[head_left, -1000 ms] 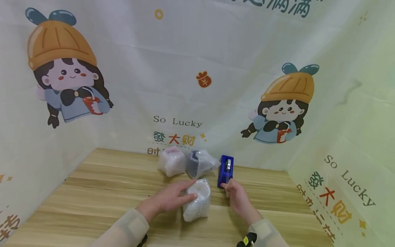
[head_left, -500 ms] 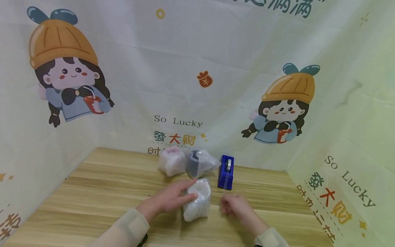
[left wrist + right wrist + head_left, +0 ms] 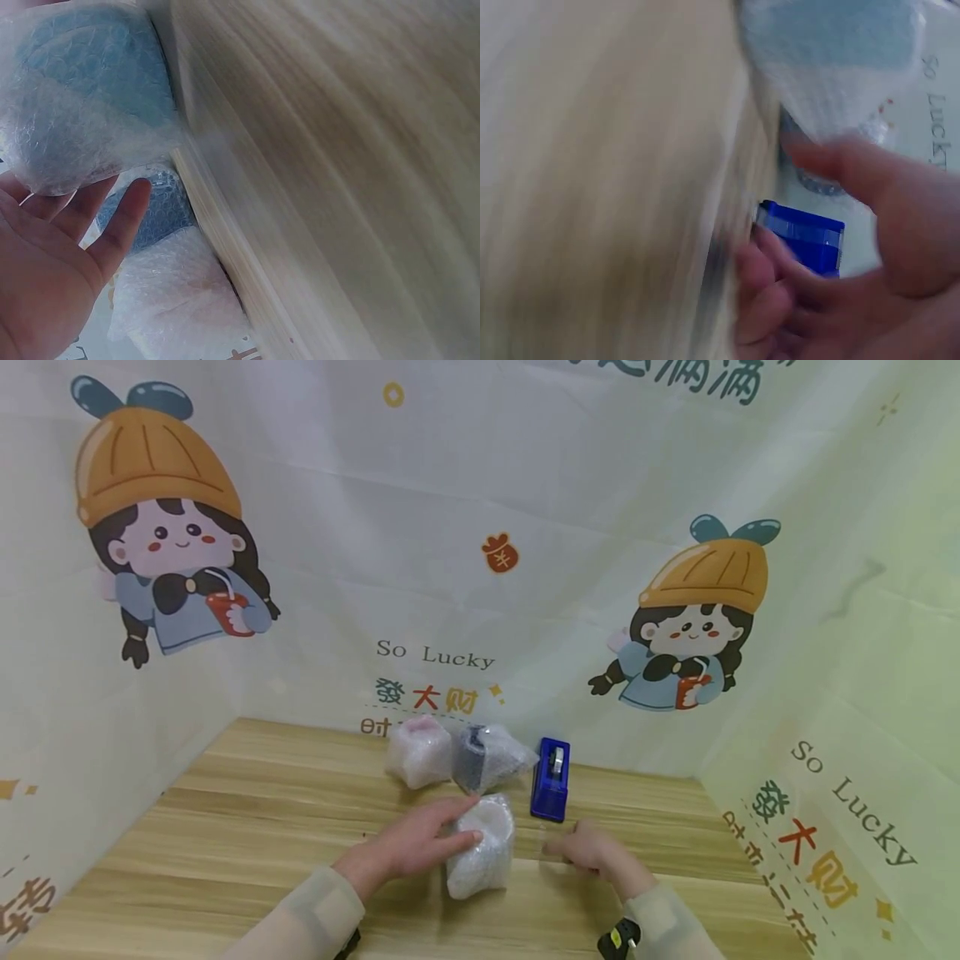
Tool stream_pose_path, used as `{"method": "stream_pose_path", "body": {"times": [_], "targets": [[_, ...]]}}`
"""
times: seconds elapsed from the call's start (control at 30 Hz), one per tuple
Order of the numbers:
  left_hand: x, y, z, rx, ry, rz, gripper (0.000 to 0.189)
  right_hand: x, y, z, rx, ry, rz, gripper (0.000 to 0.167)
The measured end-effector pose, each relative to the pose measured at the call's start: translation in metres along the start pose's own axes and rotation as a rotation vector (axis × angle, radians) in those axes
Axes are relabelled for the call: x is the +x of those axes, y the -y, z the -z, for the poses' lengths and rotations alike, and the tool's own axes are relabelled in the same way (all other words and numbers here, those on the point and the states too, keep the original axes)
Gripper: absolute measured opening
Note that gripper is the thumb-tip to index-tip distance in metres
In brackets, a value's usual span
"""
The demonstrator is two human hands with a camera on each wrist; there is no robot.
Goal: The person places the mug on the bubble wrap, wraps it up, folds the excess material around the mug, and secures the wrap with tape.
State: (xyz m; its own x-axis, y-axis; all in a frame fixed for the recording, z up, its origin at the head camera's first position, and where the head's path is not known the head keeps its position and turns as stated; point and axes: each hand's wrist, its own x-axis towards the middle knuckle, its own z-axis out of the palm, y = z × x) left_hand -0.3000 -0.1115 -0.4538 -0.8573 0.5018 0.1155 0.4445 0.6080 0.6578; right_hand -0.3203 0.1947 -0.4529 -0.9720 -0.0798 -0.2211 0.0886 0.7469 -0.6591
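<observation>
My left hand (image 3: 412, 843) holds a bubble-wrapped bundle (image 3: 487, 856) against the table, thumb on the near side and fingers along the far side. In the left wrist view the bundle (image 3: 90, 97) shows something pale blue and rounded inside. To its right, my right hand (image 3: 588, 847) is low over the table with fingers curled. A faint short strip of clear tape (image 3: 542, 837) is at its fingertips. In the right wrist view the right hand (image 3: 840, 255) is blurred, so the exact hold on the tape is unclear. A blue tape dispenser (image 3: 550, 781) stands just beyond it.
Two more bubble-wrapped bundles stand at the back: a pinkish one (image 3: 420, 752) and a dark grey-blue one (image 3: 491, 758) beside the dispenser. Printed cloth (image 3: 360, 527) hangs behind and along the sides of the wooden table (image 3: 247, 827).
My right hand has drawn back from the dispenser toward me, with the clear strip at its fingers, then shifted slightly right. My left hand and its bundle have stayed in place.
</observation>
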Motion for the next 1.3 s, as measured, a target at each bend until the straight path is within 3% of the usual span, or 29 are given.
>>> {"method": "stream_pose_path", "body": {"times": [0.1,0.2,0.37,0.47,0.7,1.07,1.3], "targets": [[0.000,0.000,0.001,0.001,-0.005,-0.003,0.072,0.013,0.005,-0.004,0.196,-0.216,0.029,0.025],[0.000,-0.001,0.001,0.002,-0.006,-0.003,0.072,0.023,0.007,-0.014,0.286,-0.375,0.045,0.030],[-0.001,-0.002,0.001,0.010,-0.003,0.002,0.073,0.031,0.009,-0.033,0.354,-0.484,0.054,0.028],[-0.001,-0.002,0.001,0.008,-0.001,0.006,0.073,0.032,0.013,-0.038,0.460,-0.510,0.026,0.030],[-0.003,-0.003,0.001,0.009,-0.004,-0.004,0.073,0.035,0.014,-0.040,0.730,-0.502,-0.063,0.026],[-0.003,-0.006,0.002,-0.006,0.000,0.002,0.073,0.039,0.009,-0.042,0.885,-0.418,-0.043,0.024],[-0.003,-0.005,0.001,-0.011,-0.005,-0.008,0.072,0.045,0.008,-0.030,0.960,-0.274,-0.201,0.011]]}}
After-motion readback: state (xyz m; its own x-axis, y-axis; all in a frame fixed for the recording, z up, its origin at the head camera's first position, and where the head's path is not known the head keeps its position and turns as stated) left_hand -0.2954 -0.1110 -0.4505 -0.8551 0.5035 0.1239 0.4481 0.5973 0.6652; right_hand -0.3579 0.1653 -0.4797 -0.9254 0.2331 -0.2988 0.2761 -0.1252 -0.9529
